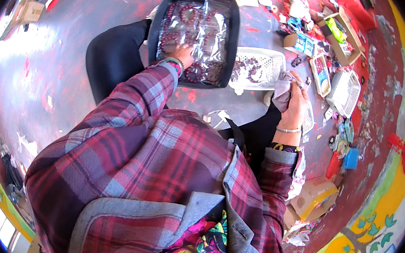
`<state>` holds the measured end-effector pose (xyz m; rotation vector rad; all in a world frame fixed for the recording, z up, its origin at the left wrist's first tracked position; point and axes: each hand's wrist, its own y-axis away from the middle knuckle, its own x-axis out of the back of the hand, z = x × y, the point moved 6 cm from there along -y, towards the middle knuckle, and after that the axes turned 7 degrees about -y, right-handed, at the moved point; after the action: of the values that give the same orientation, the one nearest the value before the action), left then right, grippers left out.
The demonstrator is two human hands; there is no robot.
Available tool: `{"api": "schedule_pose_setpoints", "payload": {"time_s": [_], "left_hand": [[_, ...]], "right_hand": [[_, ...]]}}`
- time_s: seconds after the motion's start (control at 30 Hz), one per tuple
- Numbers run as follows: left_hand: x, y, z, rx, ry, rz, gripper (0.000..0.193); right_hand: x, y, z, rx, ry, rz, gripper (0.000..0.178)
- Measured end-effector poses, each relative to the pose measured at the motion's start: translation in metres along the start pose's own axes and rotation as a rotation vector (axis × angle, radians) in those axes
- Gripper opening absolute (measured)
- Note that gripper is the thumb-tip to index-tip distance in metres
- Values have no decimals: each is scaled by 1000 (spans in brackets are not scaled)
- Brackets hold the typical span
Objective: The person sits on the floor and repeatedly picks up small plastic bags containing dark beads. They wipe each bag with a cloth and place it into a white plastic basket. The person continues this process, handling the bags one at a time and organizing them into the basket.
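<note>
Two hands (185, 55), one black tray (231, 40)

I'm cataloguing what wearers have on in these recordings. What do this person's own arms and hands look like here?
Both arms are in loose sleeves of a red, maroon and grey plaid shirt with a grey collar. The left hand is bare, with a band of green and pink at the wrist. The right hand is bare too, with a thin silver bangle on the wrist and a dark patterned cuff showing under the plaid sleeve.
</note>
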<state>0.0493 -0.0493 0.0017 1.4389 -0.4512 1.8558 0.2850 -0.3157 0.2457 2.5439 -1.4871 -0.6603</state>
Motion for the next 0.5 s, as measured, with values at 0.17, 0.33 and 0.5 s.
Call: {"api": "schedule_pose_setpoints", "payload": {"time_s": [0.17, 0.33, 0.5], "left_hand": [[6, -10, 11, 131, 4, 17, 25], [64, -37, 119, -271, 286, 282, 18], [-7, -46, 217, -432, 465, -217, 28]], "right_hand": [[33, 8, -20, 90, -656, 101, 36], [46, 12, -27, 138, -843, -120, 43], [60, 15, -35, 117, -812, -3, 46]]}}
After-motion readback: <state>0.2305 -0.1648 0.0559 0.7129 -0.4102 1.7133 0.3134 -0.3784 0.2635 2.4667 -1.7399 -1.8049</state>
